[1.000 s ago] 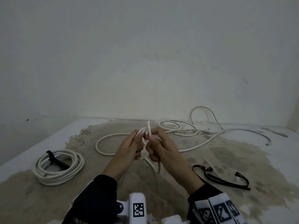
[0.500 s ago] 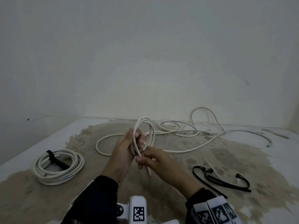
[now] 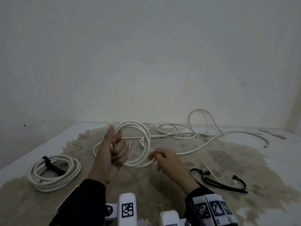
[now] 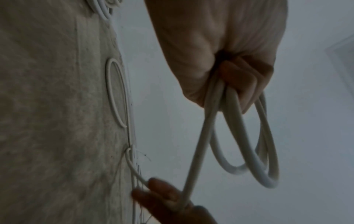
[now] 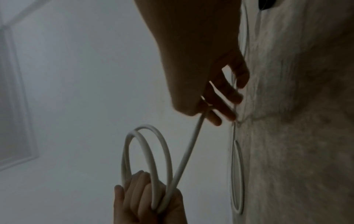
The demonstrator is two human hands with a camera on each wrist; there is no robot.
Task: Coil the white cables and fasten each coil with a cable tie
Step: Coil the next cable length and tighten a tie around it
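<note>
**Head view: second coil half wound**

Left hand [image 3: 112,154] is fisted round a couple of loops of the white cable [image 3: 147,141] mid-frame, thumb up, probably so the turns stay stacked. Right hand [image 3: 164,158] pinches the running strand loosely, likely to feed slack. The finished coil [image 3: 53,174] sits lower left, the black cable ties [image 3: 218,179] wait lower right.

Wider coil [image 3: 138,144] now, right hand [image 3: 167,162] drawn aside.
</note>
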